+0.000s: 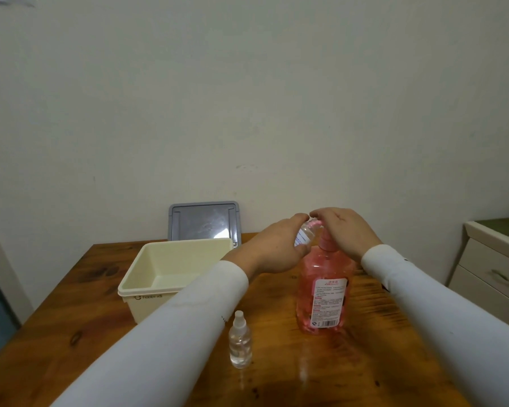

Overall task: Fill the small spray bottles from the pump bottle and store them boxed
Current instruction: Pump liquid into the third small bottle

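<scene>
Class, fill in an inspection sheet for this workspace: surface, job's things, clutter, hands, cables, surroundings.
Surface: wooden table.
Job's things: pink pump bottle upright; small spray bottle held at its spout; capped spray bottle standing in front; cream box open; grey lid leaning on wall.
Clutter: nothing seen.
Hands: left hand grips small bottle; right hand rests on pump head.
Cables: nothing seen.
Surroundings: pale wall, drawer cabinet at right.
</scene>
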A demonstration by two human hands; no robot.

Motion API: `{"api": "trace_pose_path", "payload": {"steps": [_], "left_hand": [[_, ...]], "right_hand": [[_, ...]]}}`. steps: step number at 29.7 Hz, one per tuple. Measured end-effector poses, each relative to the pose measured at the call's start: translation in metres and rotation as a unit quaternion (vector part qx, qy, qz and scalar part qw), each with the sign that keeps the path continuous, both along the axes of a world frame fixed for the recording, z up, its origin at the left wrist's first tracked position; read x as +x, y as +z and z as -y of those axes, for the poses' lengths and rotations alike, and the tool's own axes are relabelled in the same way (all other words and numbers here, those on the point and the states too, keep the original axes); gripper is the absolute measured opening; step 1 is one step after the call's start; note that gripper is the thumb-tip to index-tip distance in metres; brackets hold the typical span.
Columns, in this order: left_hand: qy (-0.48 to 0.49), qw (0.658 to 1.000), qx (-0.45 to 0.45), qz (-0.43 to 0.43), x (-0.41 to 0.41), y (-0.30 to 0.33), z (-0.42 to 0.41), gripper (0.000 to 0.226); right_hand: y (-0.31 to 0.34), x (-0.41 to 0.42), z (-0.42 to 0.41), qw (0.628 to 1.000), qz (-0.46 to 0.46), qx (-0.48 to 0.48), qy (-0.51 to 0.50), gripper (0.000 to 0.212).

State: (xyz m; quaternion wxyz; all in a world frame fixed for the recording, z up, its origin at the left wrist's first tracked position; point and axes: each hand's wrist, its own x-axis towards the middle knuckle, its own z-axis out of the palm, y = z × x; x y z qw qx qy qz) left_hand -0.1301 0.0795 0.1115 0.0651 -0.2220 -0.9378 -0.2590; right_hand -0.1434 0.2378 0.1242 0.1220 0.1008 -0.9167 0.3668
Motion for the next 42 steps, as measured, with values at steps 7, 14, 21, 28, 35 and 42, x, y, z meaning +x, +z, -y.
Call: {"api": "trace_pose_path", "payload": {"steps": [7,14,21,28,35,42], "left_hand": [[0.003,1.0,0.001,0.013,0.0,-0.002,0.0,0.061],[-0.007,1.0,0.005,-0.001,0.002,0.005,0.001,0.058],[-0.004,1.0,-0.008,0.02,0.002,-0.001,-0.001,0.059],[-0.002,1.0,-0.002,0.003,0.0,0.007,0.0,0.059],[-0.001,1.0,-0.002,0.017,0.001,-0.005,-0.001,0.057],[-0.003,1.0,-0.004,0.002,0.0,0.009,0.0,0.059]], "right_hand": [[-0.001,-0.001,-0.001,1.0,0.01,0.027,0.002,0.04],[0.003,-0.003,0.0,1.0,-0.005,0.009,-0.002,0.04],[-0.005,-0.004,-0.001,1.0,0.012,0.018,-0.001,0.038],[0.008,-0.003,0.0,1.0,-0.003,0.001,-0.003,0.039],[-0.006,-0.002,-0.001,0.999,0.01,0.039,0.008,0.039],[0.011,-0.001,-0.001,0.999,-0.008,0.032,0.003,0.039]]}}
